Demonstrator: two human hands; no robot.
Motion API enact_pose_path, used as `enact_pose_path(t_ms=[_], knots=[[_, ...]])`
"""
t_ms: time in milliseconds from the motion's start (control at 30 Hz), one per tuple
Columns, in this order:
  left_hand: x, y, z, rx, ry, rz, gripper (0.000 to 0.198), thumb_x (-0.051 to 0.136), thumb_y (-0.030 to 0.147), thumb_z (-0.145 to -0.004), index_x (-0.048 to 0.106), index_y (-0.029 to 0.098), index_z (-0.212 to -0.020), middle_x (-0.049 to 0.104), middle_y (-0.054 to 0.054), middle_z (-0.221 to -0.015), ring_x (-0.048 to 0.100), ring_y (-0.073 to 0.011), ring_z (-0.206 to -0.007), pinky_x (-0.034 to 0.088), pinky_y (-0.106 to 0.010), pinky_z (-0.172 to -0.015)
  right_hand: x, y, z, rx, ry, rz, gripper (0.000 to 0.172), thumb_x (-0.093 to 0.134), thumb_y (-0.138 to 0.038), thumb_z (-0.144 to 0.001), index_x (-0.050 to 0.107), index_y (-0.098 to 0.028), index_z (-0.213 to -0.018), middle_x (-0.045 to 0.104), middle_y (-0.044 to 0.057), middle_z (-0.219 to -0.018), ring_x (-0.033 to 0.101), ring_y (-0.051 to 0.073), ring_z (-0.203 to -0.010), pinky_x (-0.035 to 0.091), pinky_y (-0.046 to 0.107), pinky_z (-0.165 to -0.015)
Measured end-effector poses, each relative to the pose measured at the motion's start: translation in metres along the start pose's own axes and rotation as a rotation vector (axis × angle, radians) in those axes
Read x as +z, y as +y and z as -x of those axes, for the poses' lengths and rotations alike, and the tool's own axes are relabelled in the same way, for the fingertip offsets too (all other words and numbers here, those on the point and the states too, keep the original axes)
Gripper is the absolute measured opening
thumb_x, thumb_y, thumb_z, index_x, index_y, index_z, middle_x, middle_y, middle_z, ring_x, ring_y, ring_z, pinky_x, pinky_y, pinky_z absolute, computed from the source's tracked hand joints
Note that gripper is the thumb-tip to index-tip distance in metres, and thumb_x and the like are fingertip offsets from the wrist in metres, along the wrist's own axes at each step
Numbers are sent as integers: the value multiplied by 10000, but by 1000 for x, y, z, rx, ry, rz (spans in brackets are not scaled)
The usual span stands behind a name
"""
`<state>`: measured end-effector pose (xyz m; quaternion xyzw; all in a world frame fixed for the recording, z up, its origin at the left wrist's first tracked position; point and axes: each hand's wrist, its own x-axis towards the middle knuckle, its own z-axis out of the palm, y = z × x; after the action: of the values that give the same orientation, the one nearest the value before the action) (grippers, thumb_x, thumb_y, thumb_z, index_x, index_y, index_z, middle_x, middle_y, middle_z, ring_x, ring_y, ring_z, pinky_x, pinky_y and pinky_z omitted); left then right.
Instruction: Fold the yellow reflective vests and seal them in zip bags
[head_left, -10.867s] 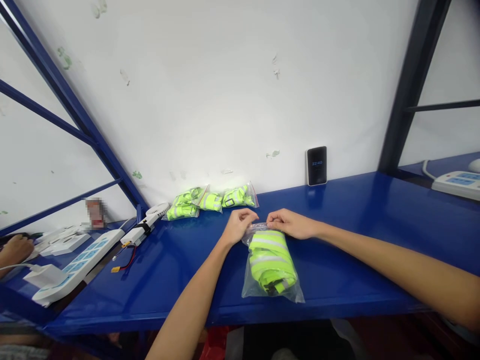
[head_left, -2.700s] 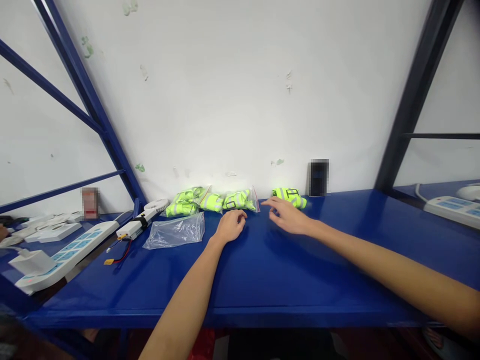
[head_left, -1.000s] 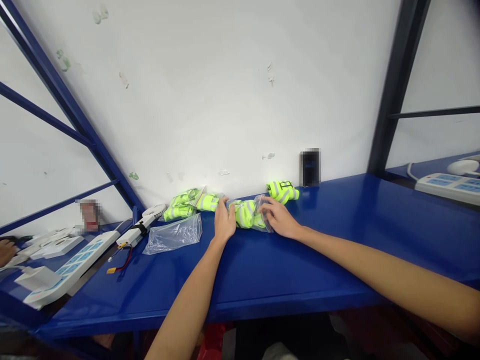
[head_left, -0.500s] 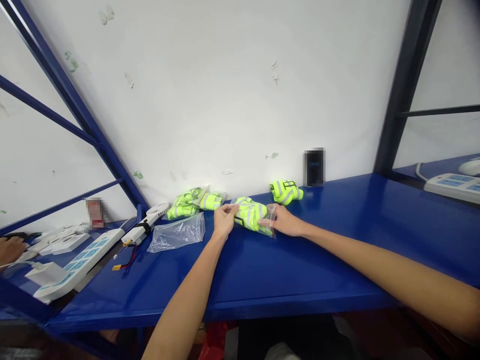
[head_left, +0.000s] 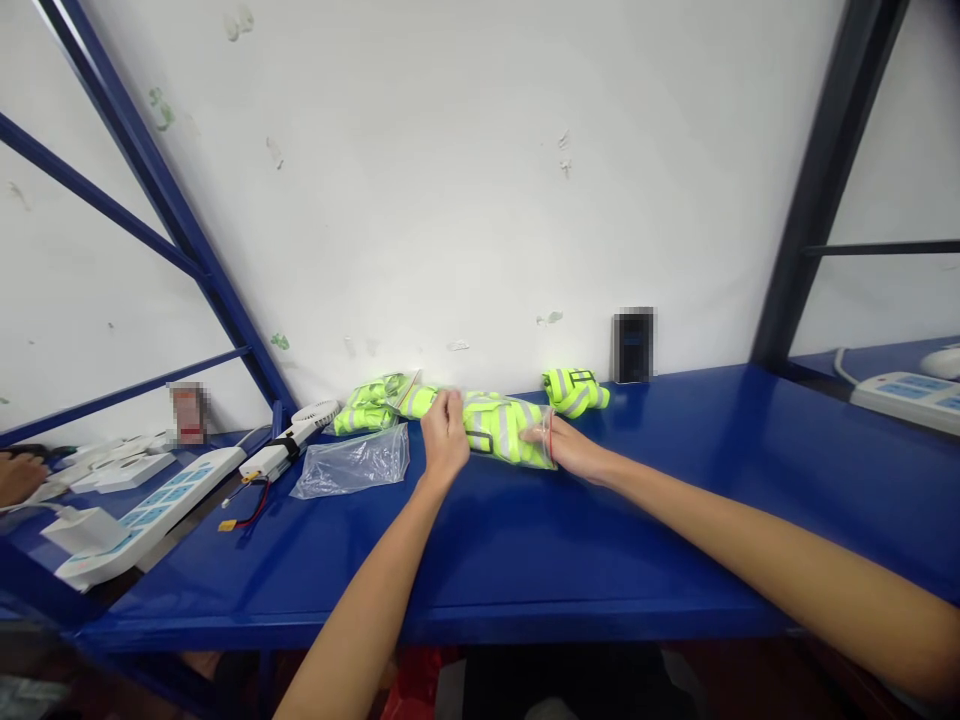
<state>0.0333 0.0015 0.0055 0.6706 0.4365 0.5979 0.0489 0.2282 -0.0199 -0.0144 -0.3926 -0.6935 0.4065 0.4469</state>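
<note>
A folded neon-yellow reflective vest point(head_left: 504, 432) with grey stripes lies inside a clear zip bag point(head_left: 546, 462) above the blue table. My left hand point(head_left: 445, 432) is closed on the bag's left end, fingers pinched at its top edge. At the red-lined mouth on the right, my right hand point(head_left: 574, 448) has its fingertips inside the plastic, pressed on the vest; its thumb is partly hidden. Another folded vest point(head_left: 574, 392), unbagged, rests by the wall. Bagged vests point(head_left: 369, 405) lie left of my left hand, one partly behind it. A flat clear bag point(head_left: 352, 462) lies in front of them.
On the blue table point(head_left: 600, 560), a white handheld fan point(head_left: 281, 455) with battery wires lies at the left. A white power strip point(head_left: 154, 515) is beside it. A blurred dark object point(head_left: 634, 345) leans on the wall. Another person's hand point(head_left: 21, 478) shows at far left.
The vest sits further inside the bag and looks more spread out. My left hand has turned with its fingers raised. The camera view has shifted slightly.
</note>
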Motion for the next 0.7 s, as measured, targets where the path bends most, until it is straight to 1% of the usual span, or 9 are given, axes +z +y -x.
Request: enact_pose_path(t_ms=[67,133,267,300,400,500,567,633,700], knots=[[-17,1,-11,-9,51,-56,369,391,365,-962,326,205,-636,323,45,-581,335,-120,-576,257,-278,-574,1,-4,-3,-22,32,19,279,550,-348,-805,668,-174,-988,681,69,-1020,599,278,-1007,490,385,-884],[-44,-2,-26,-32,131,-94,374,397,373,-958,324,203,-632,315,48,-578,327,-115,-570,258,-270,-565,-4,-10,-5,-55,65,43,285,542,-350,-808,648,-181,-1012,665,65,-1037,592,281,-1002,489,387,-870],[-122,-25,-55,-120,479,-178,384,386,413,-948,332,202,-633,303,55,-575,290,-107,-554,243,-255,-531,-25,-23,-17,-174,231,106,317,511,-333,-813,614,-186,-1074,660,51,-973,612,245,-861,520,354,-748],[-142,-33,-59,-141,516,-189,379,371,425,-950,335,203,-645,299,56,-578,295,-107,-553,254,-248,-529,-31,-25,-23,-201,280,118,329,506,-332,-817,600,-185,-1095,659,55,-986,616,234,-843,527,344,-729],[-183,-52,-61,-282,404,-408,367,390,442,-934,417,193,-666,390,34,-595,398,-133,-601,347,-259,-601,-48,-25,-49,-195,371,227,411,483,-375,-860,520,-167,-1213,627,110,-1158,634,247,-909,539,364,-765],[-198,-66,-48,-470,238,-684,388,333,471,-937,545,159,-850,563,-74,-789,552,-252,-827,431,-376,-783,-60,-20,-77,-35,279,569,619,557,-412,-844,388,-121,-1364,528,211,-1322,560,351,-1146,480,465,-914],[-199,-72,-36,-554,160,-787,524,290,536,-929,543,103,-1081,572,-198,-1047,548,-354,-1032,422,-468,-874,-60,-20,-90,-5,188,809,689,620,-401,-816,369,-131,-1398,436,233,-1415,441,401,-1282,419,504,-987],[-197,-74,-27,-566,143,-870,664,278,598,-909,462,69,-1266,463,-275,-1257,469,-421,-1184,396,-524,-929,-51,-23,-94,-63,116,985,597,609,-380,-834,439,-164,-1365,398,215,-1449,420,407,-1295,408,498,-991],[-194,-70,-22,-480,157,-957,697,277,608,-903,416,91,-1349,401,-273,-1332,412,-433,-1245,375,-545,-963,-34,-31,-92,-162,47,1083,450,559,-355,-871,530,-190,-1289,454,189,-1400,509,376,-1198,436,460,-936]])
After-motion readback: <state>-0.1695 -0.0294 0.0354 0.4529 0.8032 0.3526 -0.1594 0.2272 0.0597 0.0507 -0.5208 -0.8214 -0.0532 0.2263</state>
